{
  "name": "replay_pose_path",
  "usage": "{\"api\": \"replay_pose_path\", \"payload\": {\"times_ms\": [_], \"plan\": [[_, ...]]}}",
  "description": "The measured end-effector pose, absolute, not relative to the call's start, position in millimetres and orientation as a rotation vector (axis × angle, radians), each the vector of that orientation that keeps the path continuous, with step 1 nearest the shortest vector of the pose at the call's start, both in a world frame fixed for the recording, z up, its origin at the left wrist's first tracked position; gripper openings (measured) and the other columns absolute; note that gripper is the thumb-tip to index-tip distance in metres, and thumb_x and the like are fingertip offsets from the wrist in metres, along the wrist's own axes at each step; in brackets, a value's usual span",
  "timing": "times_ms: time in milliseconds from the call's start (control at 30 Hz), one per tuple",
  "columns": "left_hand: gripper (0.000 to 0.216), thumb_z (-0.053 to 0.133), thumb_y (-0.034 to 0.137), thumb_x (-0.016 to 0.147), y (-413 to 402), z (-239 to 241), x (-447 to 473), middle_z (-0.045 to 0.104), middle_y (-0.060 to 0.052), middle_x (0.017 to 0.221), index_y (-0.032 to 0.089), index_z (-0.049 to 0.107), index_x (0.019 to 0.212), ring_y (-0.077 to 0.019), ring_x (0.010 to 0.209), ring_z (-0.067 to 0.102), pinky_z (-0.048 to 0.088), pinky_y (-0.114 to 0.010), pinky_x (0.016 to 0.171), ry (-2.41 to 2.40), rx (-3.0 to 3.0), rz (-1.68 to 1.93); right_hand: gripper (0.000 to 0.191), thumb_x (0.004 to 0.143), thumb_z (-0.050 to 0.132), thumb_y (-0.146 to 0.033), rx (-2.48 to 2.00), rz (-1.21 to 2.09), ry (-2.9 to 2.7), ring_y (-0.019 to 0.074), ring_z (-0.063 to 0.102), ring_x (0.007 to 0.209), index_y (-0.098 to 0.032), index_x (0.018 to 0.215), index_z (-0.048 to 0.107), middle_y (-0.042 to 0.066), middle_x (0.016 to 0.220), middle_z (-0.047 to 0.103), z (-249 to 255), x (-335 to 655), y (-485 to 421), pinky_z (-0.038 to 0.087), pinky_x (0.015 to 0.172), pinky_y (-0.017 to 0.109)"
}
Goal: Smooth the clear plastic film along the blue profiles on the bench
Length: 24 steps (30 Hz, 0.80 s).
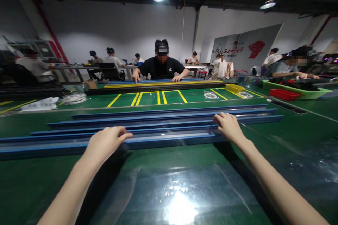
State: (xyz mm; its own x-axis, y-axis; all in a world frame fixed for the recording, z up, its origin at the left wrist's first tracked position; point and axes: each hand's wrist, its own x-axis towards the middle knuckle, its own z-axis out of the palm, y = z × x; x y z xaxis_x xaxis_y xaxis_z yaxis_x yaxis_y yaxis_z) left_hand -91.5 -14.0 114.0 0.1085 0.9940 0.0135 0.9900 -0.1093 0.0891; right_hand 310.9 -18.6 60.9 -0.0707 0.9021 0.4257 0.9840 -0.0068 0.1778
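Note:
Several long blue rails lie side by side across the green table, running left to right. My left hand rests on the nearest rail with its fingers curled over the rail's top edge. My right hand lies further right on the same group of rails, fingers bent down over them. Both forearms reach in from the bottom of the view.
Across the table a person in a black shirt presses both hands on a yellow and blue rail stack. A yellow tray, a red tray, a green bin and bagged white parts lie around. Other people sit at far tables.

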Motion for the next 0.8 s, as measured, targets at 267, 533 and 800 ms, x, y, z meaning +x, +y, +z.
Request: {"api": "replay_pose_path", "payload": {"times_ms": [267,533,800], "plan": [[0.028,0.037,0.026,0.081,-7,96,-83,0.052,-0.010,0.110,0.016,0.050,0.103,-0.0265,0.101,0.046,0.030,-0.043,0.089,2.399,2.885,0.376,0.021,0.083,0.034,-0.025,-1.906,-0.410,-2.061,0.0201,0.045,0.079,-0.019,0.085,0.054,0.007,0.083,0.055,34,271,9,0.029,0.068,0.030],[0.027,0.038,0.027,0.083,-7,55,-3,0.054,-0.008,0.110,0.019,0.054,0.103,-0.0216,0.104,0.045,0.037,-0.036,0.085,1.533,2.928,0.545,0.016,0.082,0.040,-0.026,-1.745,-0.262,-2.115,0.0180,0.046,0.083,-0.019,0.081,0.055,0.005,0.085,0.054,36,249,15,0.034,0.071,0.028],[0.034,0.034,0.030,0.086,-1,38,42,0.051,-0.009,0.119,0.017,0.050,0.113,-0.0219,0.111,0.043,0.034,-0.038,0.091,1.328,2.886,0.624,0.019,0.084,0.037,-0.024,-1.590,-0.185,-2.239,0.0142,0.047,0.081,-0.018,0.082,0.054,0.004,0.083,0.056,39,205,13,0.036,0.072,0.024]]}}
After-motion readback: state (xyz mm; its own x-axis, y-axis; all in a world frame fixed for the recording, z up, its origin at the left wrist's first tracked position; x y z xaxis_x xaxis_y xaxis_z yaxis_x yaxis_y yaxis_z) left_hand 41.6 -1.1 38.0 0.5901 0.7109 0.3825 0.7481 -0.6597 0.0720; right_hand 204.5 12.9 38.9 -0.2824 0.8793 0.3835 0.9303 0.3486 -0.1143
